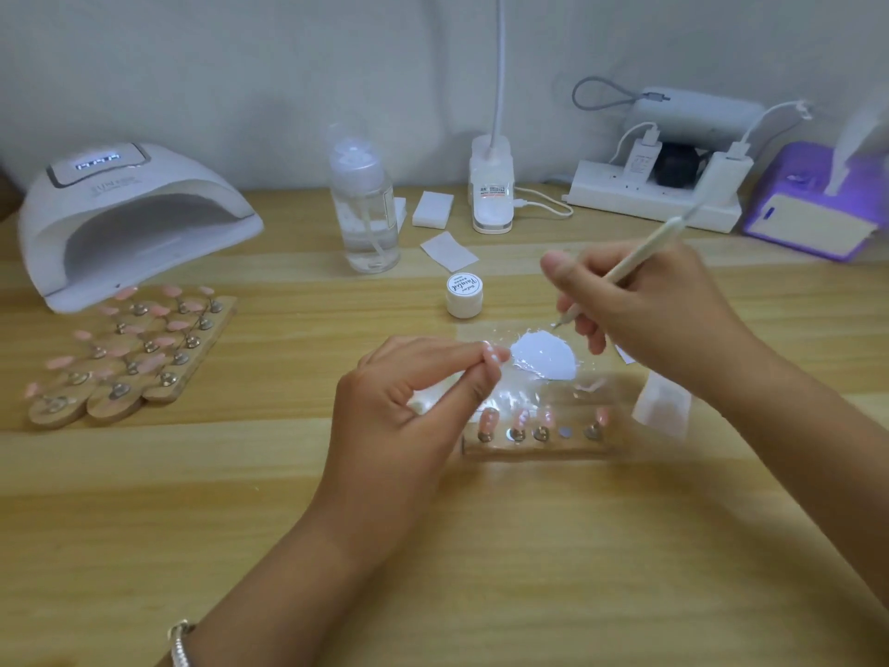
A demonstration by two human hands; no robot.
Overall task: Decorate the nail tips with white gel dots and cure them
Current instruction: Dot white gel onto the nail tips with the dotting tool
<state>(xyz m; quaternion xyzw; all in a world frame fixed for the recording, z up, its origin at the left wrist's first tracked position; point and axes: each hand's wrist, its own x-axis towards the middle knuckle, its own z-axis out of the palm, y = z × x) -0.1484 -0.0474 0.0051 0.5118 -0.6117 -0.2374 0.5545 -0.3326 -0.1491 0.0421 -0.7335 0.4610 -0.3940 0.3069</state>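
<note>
Pinching a nail tip [498, 354], L hand [409, 402] sits beside white gel blob [546, 354]. R hand [649, 310] grips dotting pen [640, 258], tip at blob's edge; contact I can't tell.

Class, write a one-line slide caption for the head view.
Left hand pinches a nail tip beside white gel; right hand holds a dotting pen, tip near the gel.
</note>
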